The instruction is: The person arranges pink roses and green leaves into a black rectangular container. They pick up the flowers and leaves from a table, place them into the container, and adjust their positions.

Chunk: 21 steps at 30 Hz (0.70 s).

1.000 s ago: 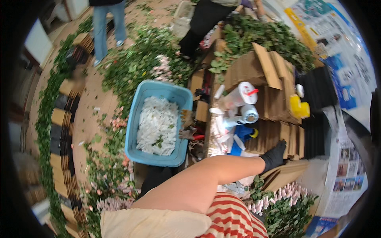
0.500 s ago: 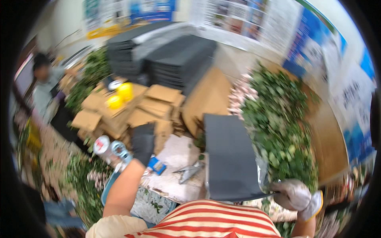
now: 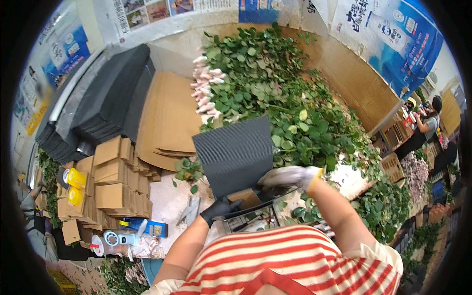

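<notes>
A dark grey corrugated sheet (image 3: pixel 236 155) stretches away from me across the middle of the table, its near part bent up. My left hand (image 3: pixel 216 210), in a black glove, is closed at the sheet's near left corner. A small brown cardboard piece (image 3: pixel 246 198) sits at its fingers, on the near end of the sheet. My right hand (image 3: pixel 286 178), in a pale, soiled glove, grips the sheet's near right side; its fingertips are partly hidden. Close beyond the sheet lie leafy rose stems (image 3: pixel 305 123) with pale pink wrapped heads (image 3: pixel 206 88).
Folded cardboard pieces (image 3: pixel 115 182) are stacked on the left, with yellow tape rolls (image 3: pixel 75 187) on them. Behind stand dark sheets (image 3: pixel 108 98) and large cardboard (image 3: pixel 164 118). A stapler-like metal tool (image 3: pixel 189 210), a blue box (image 3: pixel 156 228) and a lidded cup (image 3: pixel 98 245) lie nearby. A person (image 3: pixel 430 123) works far right.
My view has swung right. My left hand has come from beside the cardboard stack to the sheet, now with a cardboard piece. The sheet's near part is bent up, and my right hand stays on it.
</notes>
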Available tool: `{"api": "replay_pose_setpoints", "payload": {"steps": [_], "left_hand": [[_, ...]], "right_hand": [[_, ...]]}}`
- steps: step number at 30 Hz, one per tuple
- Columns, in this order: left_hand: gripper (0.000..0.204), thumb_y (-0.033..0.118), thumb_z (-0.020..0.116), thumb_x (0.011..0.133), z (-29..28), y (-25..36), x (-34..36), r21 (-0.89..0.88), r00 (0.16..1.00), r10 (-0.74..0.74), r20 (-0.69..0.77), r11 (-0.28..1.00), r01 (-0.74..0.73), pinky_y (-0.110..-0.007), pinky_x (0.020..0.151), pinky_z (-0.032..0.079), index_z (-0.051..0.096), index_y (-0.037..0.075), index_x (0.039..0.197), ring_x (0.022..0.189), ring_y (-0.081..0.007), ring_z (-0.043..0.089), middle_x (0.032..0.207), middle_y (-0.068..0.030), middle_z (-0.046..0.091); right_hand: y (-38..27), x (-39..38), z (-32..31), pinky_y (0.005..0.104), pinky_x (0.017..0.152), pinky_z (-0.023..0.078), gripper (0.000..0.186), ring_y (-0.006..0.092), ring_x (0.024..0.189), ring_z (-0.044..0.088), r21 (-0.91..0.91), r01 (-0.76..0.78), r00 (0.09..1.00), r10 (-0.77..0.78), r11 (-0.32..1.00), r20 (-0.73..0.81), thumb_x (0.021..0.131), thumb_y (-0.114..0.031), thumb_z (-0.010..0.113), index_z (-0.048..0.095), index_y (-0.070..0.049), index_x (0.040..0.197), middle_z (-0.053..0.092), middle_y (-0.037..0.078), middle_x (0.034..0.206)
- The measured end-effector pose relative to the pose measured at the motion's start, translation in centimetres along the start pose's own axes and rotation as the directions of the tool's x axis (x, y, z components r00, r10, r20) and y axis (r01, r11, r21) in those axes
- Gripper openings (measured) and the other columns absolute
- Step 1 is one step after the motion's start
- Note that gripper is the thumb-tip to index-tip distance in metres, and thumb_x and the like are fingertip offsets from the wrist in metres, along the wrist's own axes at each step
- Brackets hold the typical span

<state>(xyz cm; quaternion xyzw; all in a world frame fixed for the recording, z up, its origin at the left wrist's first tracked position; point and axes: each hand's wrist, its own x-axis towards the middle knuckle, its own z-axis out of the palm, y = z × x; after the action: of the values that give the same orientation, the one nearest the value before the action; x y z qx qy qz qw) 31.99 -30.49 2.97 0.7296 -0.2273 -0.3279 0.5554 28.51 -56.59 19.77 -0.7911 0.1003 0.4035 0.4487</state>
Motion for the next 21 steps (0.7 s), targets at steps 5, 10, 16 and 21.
{"api": "replay_pose_setpoints", "payload": {"steps": [5,10,16,21], "left_hand": [[0.038,0.034,0.060,0.099,-0.1,-1.6,0.3,0.335,0.998,0.055,-0.001,0.941,-0.051,-0.039,0.074,0.054,0.073,-0.002,0.101,0.078,-0.0254,0.071,0.082,-0.0156,0.073],[0.073,0.032,0.074,0.080,-2.8,-3.7,-1.3,0.734,0.961,0.265,0.079,0.636,-0.237,-0.046,0.114,0.030,0.048,0.004,0.143,0.141,-0.0376,0.037,0.150,-0.0225,0.041],[0.086,0.026,0.066,0.081,-2.0,-8.3,-0.8,0.763,0.989,0.140,0.048,0.633,-0.127,-0.052,0.122,0.010,0.029,0.009,0.156,0.153,-0.0302,0.017,0.164,-0.0140,0.024],[0.094,0.036,0.072,0.074,-2.0,-7.9,-1.1,0.991,0.958,0.283,0.045,0.105,-0.077,-0.049,0.123,0.013,0.032,0.013,0.156,0.152,-0.0291,0.020,0.164,-0.0106,0.024]], "right_hand": [[3.6,7.3,2.3,0.0396,0.085,0.049,0.051,0.0266,0.092,0.068,-0.441,0.309,0.937,-0.190,0.843,0.293,0.089,-0.048,0.057,0.071,-0.004,0.109,0.074,0.013,0.101],[4.0,8.9,3.9,0.0389,0.078,0.052,0.042,0.0279,0.079,0.067,-0.264,0.151,0.971,-0.093,0.953,0.219,0.083,-0.042,0.063,0.074,-0.006,0.101,0.073,0.015,0.089],[10.9,5.9,-1.6,0.0359,0.074,0.055,0.040,0.0235,0.080,0.070,-0.358,-0.317,0.947,0.268,0.878,-0.180,0.083,-0.040,0.067,0.074,-0.006,0.103,0.074,0.011,0.090],[14.2,-6.9,-8.0,0.0364,0.070,0.054,0.022,0.0296,0.077,0.070,-0.852,-0.332,0.880,-0.191,0.405,-0.434,0.086,-0.012,0.062,0.072,-0.005,0.104,0.072,0.014,0.089]]}}
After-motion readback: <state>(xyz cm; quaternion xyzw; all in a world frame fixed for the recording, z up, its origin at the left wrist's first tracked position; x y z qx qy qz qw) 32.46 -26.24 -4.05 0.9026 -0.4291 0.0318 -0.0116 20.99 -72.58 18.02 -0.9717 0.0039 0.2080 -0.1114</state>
